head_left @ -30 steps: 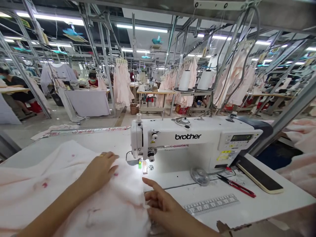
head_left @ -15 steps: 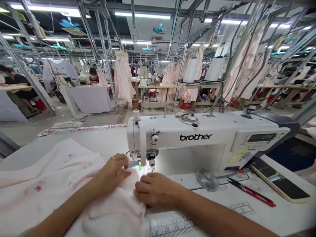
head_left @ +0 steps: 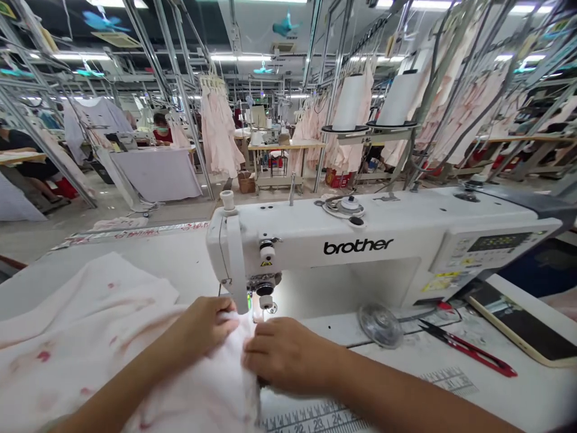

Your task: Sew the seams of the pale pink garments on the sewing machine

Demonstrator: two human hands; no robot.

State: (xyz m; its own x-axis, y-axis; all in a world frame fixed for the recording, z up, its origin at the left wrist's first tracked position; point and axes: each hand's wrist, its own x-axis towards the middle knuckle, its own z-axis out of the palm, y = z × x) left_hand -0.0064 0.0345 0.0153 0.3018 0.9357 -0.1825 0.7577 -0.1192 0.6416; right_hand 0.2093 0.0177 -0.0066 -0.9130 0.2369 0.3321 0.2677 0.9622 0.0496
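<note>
Pale pink fabric with small red flower marks [head_left: 103,337] spreads over the left of the sewing table and reaches up to the needle area of a white sewing machine [head_left: 297,240]. My left hand [head_left: 211,322] is closed on the fabric's edge just left of the needle, thumb and fingers pinching it. My right hand [head_left: 283,355] is curled on the fabric's right edge, in front of the presser foot. Its fingertips are partly hidden. A small lamp lights the spot between both hands, where the needle itself is hard to make out.
Right of my hands lie a clear plastic disc [head_left: 381,325], red-handled thread snips [head_left: 469,349] and a phone [head_left: 525,325]. A printed ruler [head_left: 315,418] runs along the table's front. Two thread cones [head_left: 351,102] stand behind the machine. Other people sit at distant tables.
My left hand has come down slightly and now pinches the fabric edge, lifting it a little. My right hand stays almost in place. The camera view has shifted slightly.
</note>
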